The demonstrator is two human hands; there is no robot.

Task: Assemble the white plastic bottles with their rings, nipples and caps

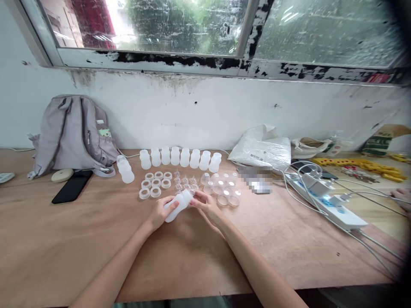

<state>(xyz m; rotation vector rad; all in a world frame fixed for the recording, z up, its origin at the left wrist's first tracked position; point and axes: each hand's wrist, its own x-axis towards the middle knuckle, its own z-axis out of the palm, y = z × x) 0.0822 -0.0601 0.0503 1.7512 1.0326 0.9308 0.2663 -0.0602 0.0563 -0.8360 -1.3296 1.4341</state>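
A frosted white baby bottle (175, 209) lies tilted in my left hand (159, 213), its mouth end pointing up to the right. At that mouth my right hand (207, 206) pinches a clear teat (192, 192), partly hidden by the fingers. Just beyond my hands sit several clear teats (185, 181) in a cluster. White collar rings (156, 194) are grouped to their left, and clear domed caps (217, 179) to their right. Behind these stands a row of several bottles (184, 158) without tops. One bottle with a top (126, 171) stands apart at the left.
A grey backpack (70, 132), a black phone (72, 187) and a round beige case (62, 175) are on the left. To the right lie a white plastic bag (261, 147) and a power strip (340, 214) with tangled cables. Another person's hand (401, 197) shows at the right edge.
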